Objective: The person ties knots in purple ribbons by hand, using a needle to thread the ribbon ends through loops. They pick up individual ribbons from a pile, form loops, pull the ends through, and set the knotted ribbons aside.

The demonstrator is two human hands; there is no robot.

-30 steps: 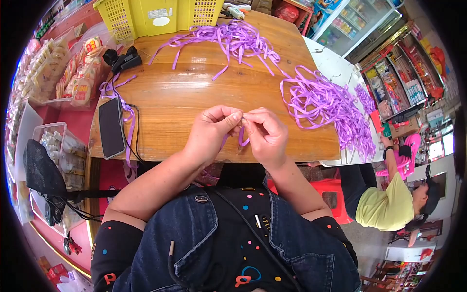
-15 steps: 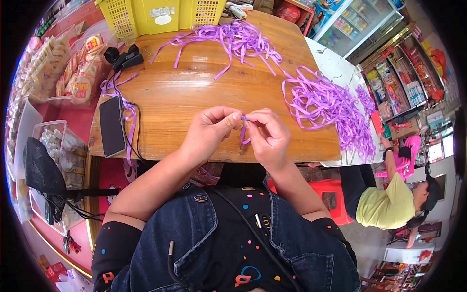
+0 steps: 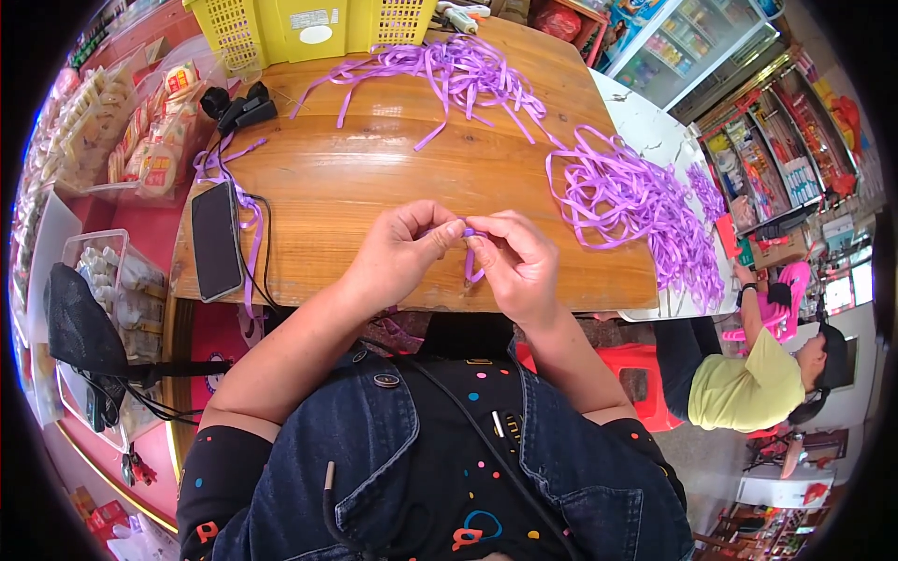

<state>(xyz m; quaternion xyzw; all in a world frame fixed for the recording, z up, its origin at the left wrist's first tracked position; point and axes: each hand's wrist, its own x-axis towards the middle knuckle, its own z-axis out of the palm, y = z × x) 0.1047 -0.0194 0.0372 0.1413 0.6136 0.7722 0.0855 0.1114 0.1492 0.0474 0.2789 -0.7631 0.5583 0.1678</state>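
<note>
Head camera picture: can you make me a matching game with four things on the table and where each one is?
Things:
1. yellow basket
2. black phone
3. big ribbon heap
4. short purple strip

Places:
A. pinched between the left hand and the right hand
B. on the table's right side
C. at the far edge of the wooden table
D. lying flat near the table's left edge

Pairs: 1-C, 2-D, 3-B, 4-A

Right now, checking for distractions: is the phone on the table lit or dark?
Dark. The phone lies flat at the table's left edge, screen black.
</note>
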